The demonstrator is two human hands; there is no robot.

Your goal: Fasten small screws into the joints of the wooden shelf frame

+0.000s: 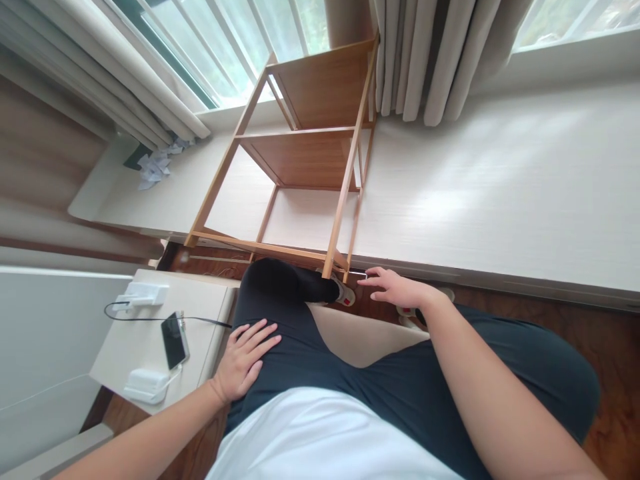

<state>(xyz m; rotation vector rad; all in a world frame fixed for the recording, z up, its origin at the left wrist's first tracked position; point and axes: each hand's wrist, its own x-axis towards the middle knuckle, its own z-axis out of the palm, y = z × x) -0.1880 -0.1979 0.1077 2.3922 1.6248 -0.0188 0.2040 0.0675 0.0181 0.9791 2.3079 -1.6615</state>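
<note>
A light brown wooden shelf rack rests partly on the white window ledge, its leg ends overhanging the ledge's front edge toward me. At the near right leg, my right hand has its fingertips on the bent end of a thin metal hex key. The key reaches from the leg to those fingers; its far tip is hidden by the wood. My left hand lies flat on my left thigh, fingers spread and holding nothing.
On the left, a small white cabinet carries a phone, a white power strip, a white charger and a black cable. Crumpled paper lies on the ledge. Curtains hang beside the rack.
</note>
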